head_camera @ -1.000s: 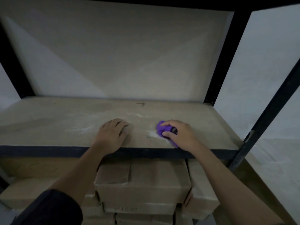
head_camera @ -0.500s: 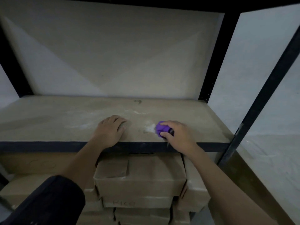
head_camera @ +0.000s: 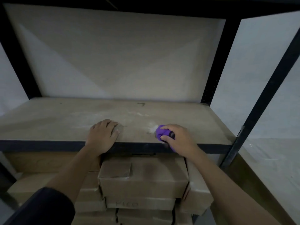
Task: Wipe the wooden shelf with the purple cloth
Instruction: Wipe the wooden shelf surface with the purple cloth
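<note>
- Your right hand has its fingers and thumb curled round the purple cloth, which is bunched into a small wad. Only the wad's left part shows past your fingertips, and a scrap of purple peeks out under the wrist at the shelf's edge.
- The cloth sits on the wooden shelf, near its front edge and right of the middle, held between your hand and the board.
- Just left of the cloth and a little farther back lies a pale dusty patch. You cannot tell whether the wad touches it. Fainter pale streaks run farther back and to the left.
- Your left hand lies palm down on the shelf, left of the cloth and well apart from it. Its fingers are loosely bent, point away from you and hold nothing. The heel of the hand overlaps the black front rail.
- A small dark mark shows near the shelf's far edge, in front of the back panel.
- A black upright rises at the shelf's near right corner.
- Below the shelf, stacked cardboard boxes fill the space between your forearms.
- A dark sleeve covers your left arm at the bottom left. Your right forearm is bare.
</note>
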{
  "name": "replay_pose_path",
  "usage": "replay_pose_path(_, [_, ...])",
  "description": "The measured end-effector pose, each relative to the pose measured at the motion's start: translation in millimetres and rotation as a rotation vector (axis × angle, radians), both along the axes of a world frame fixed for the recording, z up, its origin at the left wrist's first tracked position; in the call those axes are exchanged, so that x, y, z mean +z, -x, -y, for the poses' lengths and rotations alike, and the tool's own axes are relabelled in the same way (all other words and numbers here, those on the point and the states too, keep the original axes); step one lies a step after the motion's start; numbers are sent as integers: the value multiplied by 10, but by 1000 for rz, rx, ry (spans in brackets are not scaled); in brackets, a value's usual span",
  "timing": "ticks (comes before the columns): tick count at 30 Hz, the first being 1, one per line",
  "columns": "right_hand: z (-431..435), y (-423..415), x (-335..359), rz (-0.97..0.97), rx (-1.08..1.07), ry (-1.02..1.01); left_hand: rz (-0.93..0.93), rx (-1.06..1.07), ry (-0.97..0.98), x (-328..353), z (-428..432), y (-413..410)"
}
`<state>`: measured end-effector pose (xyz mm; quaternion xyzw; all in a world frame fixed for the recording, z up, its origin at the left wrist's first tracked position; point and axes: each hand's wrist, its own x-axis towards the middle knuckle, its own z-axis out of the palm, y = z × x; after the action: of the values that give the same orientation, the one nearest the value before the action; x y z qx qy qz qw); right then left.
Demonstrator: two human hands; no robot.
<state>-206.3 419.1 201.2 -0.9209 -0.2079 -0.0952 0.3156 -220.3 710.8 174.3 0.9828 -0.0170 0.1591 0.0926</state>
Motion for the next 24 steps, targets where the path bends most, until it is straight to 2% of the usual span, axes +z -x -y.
replay_pose_path(2, [164,-77,102,-117,31,-89,-12,-8,-2,-8,-17,-2])
replay_pose_path(4, [355,-219,125,-61,-192,-120,-16,-8,0,-3,-22,-9])
replay_pose_path(6, [396,-293,58,6,-475,-22,-19,-4,-7,-4,-18,-16])
replay_pose_path(7, [323,-289,11,24,-527,42,-19,-1,-13,-9,-14,-21])
replay_pose_path(9, [51,-211,-82,92,-451,90,-24,5,-12,-9,-18,-28])
replay_pose_path(12, [-290,-18,-146,143,-164,23,-30,6,-3,-11,-28,-20])
replay_pose_path(15, [-246,11,23,-53,105,-104,-44,-5,7,-1,-10,-18])
replay_pose_path(16, [-167,-42,73,-103,99,-155,-45,-8,11,1,-3,-22])
replay_pose_path(18, [31,-226,104,-53,-135,-183,-51,-5,17,7,7,-32])
replay_pose_path(20, [144,-341,45,14,-453,-43,-62,0,14,6,5,-39])
replay_pose_path(21, [111,-349,-11,18,-519,32,-67,-1,14,1,-2,-40])
replay_pose_path(22, [28,-330,-69,35,-515,79,-68,-2,15,-7,-13,-43])
replay_pose_path(24, [-204,-211,-148,109,-375,68,-63,-6,19,-14,-38,-48])
